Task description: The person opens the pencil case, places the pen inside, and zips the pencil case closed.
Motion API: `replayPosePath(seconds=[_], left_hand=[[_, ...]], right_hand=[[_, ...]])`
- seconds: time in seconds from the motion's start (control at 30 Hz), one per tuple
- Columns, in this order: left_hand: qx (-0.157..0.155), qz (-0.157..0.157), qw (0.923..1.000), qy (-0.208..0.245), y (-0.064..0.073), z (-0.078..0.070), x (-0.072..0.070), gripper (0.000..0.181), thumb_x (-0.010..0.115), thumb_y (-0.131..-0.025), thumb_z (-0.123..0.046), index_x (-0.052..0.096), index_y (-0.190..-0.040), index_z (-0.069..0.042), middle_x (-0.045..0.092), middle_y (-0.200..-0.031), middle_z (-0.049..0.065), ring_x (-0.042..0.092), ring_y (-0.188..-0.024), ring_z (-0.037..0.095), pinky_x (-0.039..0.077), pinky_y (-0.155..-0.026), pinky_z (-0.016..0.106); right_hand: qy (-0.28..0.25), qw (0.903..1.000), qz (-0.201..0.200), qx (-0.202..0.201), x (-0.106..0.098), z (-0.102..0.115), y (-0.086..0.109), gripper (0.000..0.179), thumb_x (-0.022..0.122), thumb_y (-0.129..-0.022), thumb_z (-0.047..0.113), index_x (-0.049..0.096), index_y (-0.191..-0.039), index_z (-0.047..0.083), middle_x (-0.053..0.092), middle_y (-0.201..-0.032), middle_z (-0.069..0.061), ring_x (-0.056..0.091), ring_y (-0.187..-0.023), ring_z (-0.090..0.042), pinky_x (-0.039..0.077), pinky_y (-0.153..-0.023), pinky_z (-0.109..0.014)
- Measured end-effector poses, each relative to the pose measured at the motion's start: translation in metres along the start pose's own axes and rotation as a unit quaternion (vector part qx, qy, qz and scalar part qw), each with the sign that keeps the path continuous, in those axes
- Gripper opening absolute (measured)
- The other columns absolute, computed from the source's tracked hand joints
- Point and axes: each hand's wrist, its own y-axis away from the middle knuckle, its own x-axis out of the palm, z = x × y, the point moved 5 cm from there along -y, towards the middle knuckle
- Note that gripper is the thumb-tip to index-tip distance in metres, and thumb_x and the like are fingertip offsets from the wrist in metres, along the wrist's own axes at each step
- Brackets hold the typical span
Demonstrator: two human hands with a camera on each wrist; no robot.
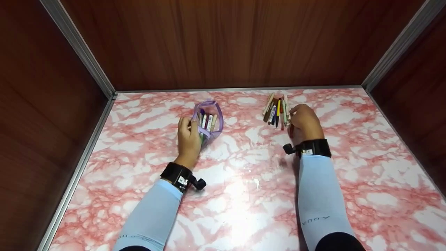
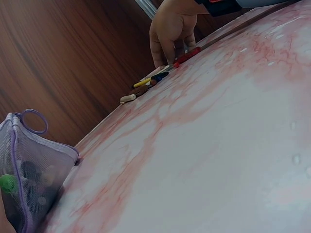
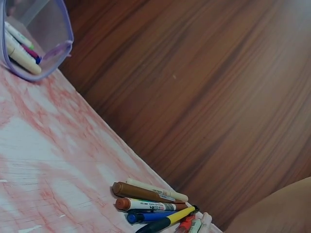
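Dark wood panels [image 1: 226, 42] in metal framing wall in the table [image 1: 244, 216], whose top is pink-and-white marbled. From the head view, the left hand [image 1: 188, 137] pinches the near-left edge of the pouch [image 1: 221, 120] between thumb and fingers. Its purple rim gapes, and several markers [image 1: 209, 122] show inside. Well apart to the right, loose pens [image 1: 278, 108] lie side by side near the back panel. At their right end is the right hand [image 1: 306, 122], its fingers bent down among the last pens; whether they grip one, I cannot tell.

From the left wrist, the pouch's mesh side stands at lower left with a purple loop [image 2: 47, 124] at its top, something green [image 2: 8, 183] showing through. Only a sliver of the left hand shows. Beyond, the right hand points its fingers down just beside a red pen [image 2: 188, 56].

From the right wrist, a brown marker [image 3: 141, 191], a blue pen [image 3: 148, 216] and a yellow-and-black pen [image 3: 168, 219] lie bunched together. The right hand is a patch at the lower right corner, fingertips hidden.
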Motion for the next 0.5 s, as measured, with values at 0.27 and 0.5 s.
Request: replayPosePath(seconds=[0.27,0.5], left_hand=[[-0.002,-0.002,1.0,-0.001,0.0004,0.0003,0.0,0.017,0.058,-0.115,-0.016,0.061,-0.104,-0.003,0.058,-0.113,0.012,0.062,-0.107,0.025,0.055,-0.093,0.034],[-0.01,-0.002,0.9999,-0.002,0.0002,0.0005,-0.0001,0.018,0.058,-0.115,-0.017,0.061,-0.105,-0.003,0.059,-0.114,0.013,0.064,-0.107,0.027,0.057,-0.093,0.036]], right_hand=[[0.022,0.9988,-0.035,0.025,0.0024,-0.0011,-0.0051,0.052,0.068,-0.086,-0.007,0.075,-0.137,0.0,0.078,-0.133,-0.026,0.074,-0.12,-0.045,0.063,-0.094,-0.052],[-0.013,0.9984,-0.036,0.042,0.0048,-0.0049,-0.0072,0.029,0.057,-0.1,-0.001,0.078,-0.12,-0.004,0.082,-0.081,-0.019,0.081,-0.075,-0.035,0.063,-0.072,-0.042]])
